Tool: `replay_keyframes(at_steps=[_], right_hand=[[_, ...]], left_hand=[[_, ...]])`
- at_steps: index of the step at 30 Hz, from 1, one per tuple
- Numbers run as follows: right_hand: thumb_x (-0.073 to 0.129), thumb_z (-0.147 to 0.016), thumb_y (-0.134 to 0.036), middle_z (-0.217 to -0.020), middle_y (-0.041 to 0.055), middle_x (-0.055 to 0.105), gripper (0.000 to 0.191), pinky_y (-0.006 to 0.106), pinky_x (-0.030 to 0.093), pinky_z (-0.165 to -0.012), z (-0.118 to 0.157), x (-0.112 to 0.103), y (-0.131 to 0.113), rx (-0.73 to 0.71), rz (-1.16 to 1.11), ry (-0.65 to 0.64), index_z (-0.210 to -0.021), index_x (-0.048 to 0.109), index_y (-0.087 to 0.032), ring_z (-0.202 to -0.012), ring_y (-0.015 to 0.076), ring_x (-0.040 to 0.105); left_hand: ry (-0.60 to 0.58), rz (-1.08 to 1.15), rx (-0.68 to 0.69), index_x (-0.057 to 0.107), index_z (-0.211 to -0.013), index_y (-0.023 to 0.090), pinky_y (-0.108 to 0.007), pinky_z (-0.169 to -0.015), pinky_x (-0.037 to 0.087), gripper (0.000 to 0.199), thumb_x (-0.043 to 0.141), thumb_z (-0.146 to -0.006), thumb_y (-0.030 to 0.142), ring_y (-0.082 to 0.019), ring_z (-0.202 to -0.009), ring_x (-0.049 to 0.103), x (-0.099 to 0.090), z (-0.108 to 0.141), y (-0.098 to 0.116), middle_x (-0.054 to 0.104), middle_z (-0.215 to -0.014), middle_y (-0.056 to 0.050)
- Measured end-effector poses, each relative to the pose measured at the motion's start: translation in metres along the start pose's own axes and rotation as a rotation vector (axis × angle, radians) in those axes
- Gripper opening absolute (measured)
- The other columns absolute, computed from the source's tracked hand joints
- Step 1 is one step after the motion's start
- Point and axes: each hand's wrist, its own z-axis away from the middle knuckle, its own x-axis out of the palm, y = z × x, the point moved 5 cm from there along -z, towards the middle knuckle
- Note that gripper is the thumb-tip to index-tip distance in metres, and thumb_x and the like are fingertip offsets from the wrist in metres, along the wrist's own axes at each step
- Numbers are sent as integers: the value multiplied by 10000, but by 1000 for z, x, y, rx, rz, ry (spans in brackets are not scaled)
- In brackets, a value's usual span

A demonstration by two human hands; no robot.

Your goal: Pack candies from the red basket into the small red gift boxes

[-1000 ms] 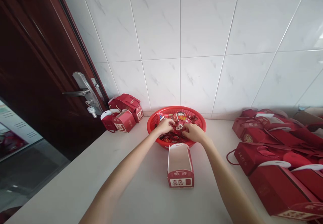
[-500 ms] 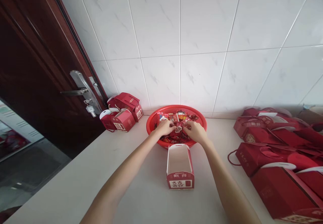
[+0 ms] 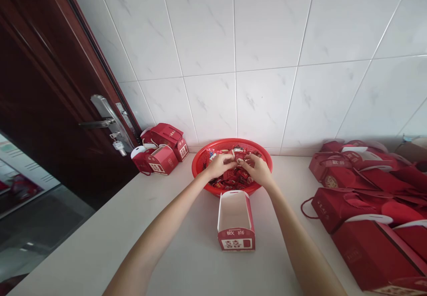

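Observation:
My left hand [image 3: 220, 165] and my right hand [image 3: 257, 169] are over a red plastic basket [image 3: 197, 164] of wrapped candies [image 3: 230, 180]. Their curled fingertips nearly meet above the middle of the pile. Between them is a small red wrapped candy [image 3: 239, 156], which the fingers of both hands pinch; part of it is hidden. In front of the basket, between my forearms, stands an open red paper gift box [image 3: 236, 239] with white characters on its front. Its white inside shows, with nothing visible in it.
More red gift boxes [image 3: 163, 160] stand at the back left of the white table [image 3: 187, 251]. A large group of red boxes [image 3: 373, 247], some with cord handles, covers the right side. A tiled wall [image 3: 263, 104] is behind, and a dark door [image 3: 50, 78] with keys is at left.
Both hands have shifted slightly up and back over the basket, bringing the fingertips closer together. More of the candies in front of them now show. The open box has stayed in place.

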Motion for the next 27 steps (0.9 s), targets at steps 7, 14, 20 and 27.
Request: replay_keyframes(at_steps=[7,14,20,27], right_hand=[[724,-742,-618,-581,-9,569,477,301,480,-593,0,-7,-3,3,-292,61,-584,503,-227,-618,180,582],[802,-621,-717,-685,11,651,552,383,629,-706,3,-6,-9,93,-575,0,-656,580,-212,-660,234,731],[871,-501,-713,-686,12,670,579,384,633,-673,5,-4,-11,115,-639,-9,-677,644,-211,-635,241,725],[889,-545,-633,-706,-8,672,522,390,632,-787,6,-2,-8,128,-656,-18,-699,599,-226,-747,246,737]], left_hand=[[24,2,-13,754,-1069,177,-319,-850,573,275,575,-924,327,-230,-968,732,-10,-2,-6,782,-1081,-84],[-35,-237,-161,787,-967,206,-317,-897,566,233,596,-838,174,-228,-944,744,-46,11,-27,809,-1017,-42],[-158,-467,-250,801,-980,216,-287,-841,558,288,639,-765,111,-242,-906,751,-42,26,-27,814,-939,-48],[-135,-618,-320,796,-1034,231,-287,-929,521,429,540,-756,28,-236,-1042,732,-59,27,-27,806,-1073,-61]])
